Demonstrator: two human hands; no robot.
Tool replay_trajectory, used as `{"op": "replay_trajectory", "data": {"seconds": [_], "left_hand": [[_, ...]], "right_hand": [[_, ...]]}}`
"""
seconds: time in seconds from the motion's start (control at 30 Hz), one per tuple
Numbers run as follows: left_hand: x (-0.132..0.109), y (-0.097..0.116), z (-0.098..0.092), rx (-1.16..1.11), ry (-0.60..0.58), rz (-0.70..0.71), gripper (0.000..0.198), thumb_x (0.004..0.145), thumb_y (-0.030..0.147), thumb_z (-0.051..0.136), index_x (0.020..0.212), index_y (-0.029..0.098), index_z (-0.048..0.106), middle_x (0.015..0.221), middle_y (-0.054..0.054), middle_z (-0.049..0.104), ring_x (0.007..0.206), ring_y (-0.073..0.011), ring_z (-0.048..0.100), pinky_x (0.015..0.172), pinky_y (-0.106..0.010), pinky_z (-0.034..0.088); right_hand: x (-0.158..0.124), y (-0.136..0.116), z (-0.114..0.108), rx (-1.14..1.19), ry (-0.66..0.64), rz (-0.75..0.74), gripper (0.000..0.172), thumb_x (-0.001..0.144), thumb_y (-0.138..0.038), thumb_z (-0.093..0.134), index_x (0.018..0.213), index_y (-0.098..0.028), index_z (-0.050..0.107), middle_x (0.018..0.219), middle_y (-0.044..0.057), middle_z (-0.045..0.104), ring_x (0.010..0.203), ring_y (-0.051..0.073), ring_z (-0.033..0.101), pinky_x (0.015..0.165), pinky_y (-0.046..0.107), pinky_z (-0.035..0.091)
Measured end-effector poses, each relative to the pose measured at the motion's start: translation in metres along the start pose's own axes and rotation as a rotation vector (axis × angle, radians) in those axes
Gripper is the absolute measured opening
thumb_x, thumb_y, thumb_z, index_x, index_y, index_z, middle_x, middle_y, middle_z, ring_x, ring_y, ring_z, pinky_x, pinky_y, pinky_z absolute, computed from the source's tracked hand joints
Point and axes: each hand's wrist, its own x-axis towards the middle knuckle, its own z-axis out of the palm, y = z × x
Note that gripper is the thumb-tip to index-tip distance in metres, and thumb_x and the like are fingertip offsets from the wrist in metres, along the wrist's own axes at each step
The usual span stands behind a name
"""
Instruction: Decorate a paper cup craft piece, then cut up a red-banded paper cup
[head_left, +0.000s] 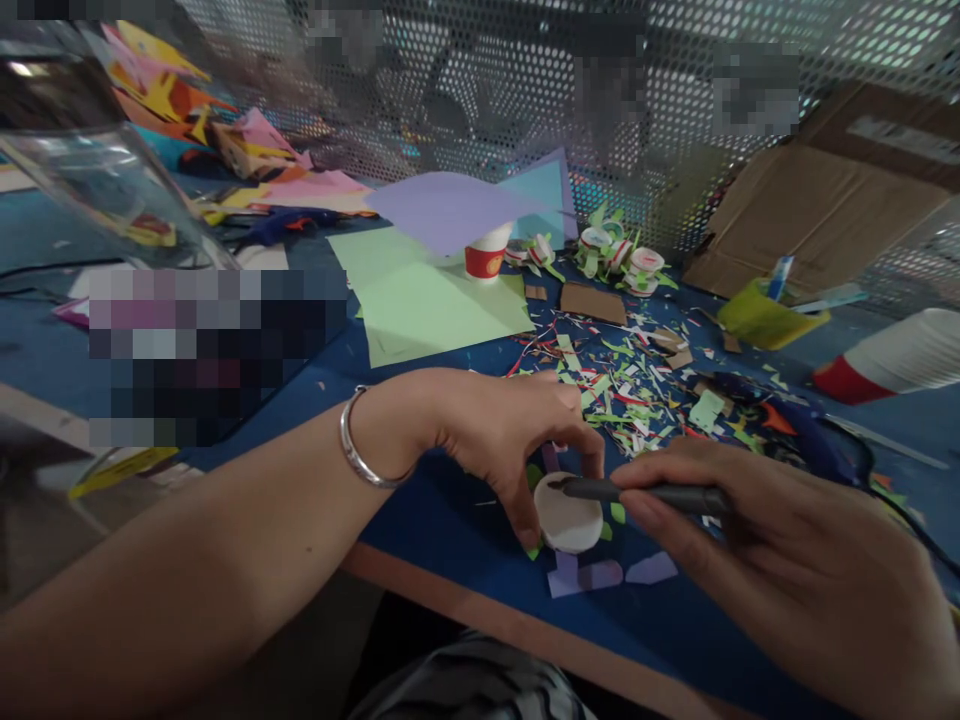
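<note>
My left hand [510,430] pinches a small white round disc [568,520] that rests on the blue table [450,520] near the front edge. A silver bangle [358,450] circles that wrist. My right hand [787,560] grips a dark pen-like tool [645,492]; its tip lies on the top edge of the disc. Green paper bits stick out from under the disc. Purple paper pieces [592,575] lie just in front of it.
Several paper scraps [630,385] litter the table behind my hands. A light green sheet [420,295], a purple sheet [450,210] over a red-and-white cup [486,255], small finished paper flowers [619,255], stacked cups [892,360], cardboard [817,210] and a glass jar [97,170] stand around.
</note>
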Motion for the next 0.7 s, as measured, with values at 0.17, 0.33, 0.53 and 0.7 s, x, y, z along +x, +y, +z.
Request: {"op": "replay_trajectory", "data": {"seconds": [0.17,0.33,0.53,0.7], "left_hand": [[0.0025,0.0024,0.0009,0.055,0.003,-0.014,0.052,0.060,0.044,0.093,0.108,0.032,0.074,0.103,-0.003,0.057,0.104,-0.0260,0.054,0.082,-0.033,0.045],[0.0029,0.0006,0.0016,0.059,0.008,-0.025,0.052,0.060,0.045,0.092,0.108,0.034,0.075,0.106,-0.004,0.057,0.105,-0.0272,0.052,0.084,-0.034,0.044],[0.0041,-0.0008,-0.0008,0.041,-0.033,-0.011,0.055,0.060,0.048,0.092,0.109,0.030,0.074,0.105,-0.004,0.057,0.105,-0.0264,0.051,0.085,-0.034,0.041],[0.0049,-0.0015,-0.0017,0.048,-0.055,-0.015,0.057,0.062,0.051,0.090,0.112,0.030,0.073,0.106,-0.004,0.055,0.106,-0.0257,0.048,0.087,-0.034,0.038]], "right_hand": [[0.0012,0.0005,0.0030,0.012,-0.023,-0.019,0.007,0.098,-0.032,0.060,0.101,-0.031,0.066,0.088,-0.005,0.079,0.070,0.015,0.074,0.066,0.026,0.058],[0.0006,-0.0009,0.0039,-0.010,-0.011,-0.026,0.009,0.098,-0.034,0.059,0.103,-0.031,0.066,0.090,-0.005,0.079,0.073,0.015,0.075,0.070,0.026,0.060],[0.0018,0.0000,0.0049,-0.029,-0.013,-0.059,0.011,0.099,-0.032,0.056,0.100,-0.031,0.067,0.088,-0.007,0.079,0.071,0.012,0.075,0.070,0.022,0.060],[-0.0016,0.0018,0.0022,-0.029,-0.065,-0.086,0.011,0.099,-0.030,0.056,0.105,-0.032,0.065,0.096,-0.007,0.078,0.079,0.012,0.075,0.076,0.019,0.059]]}}
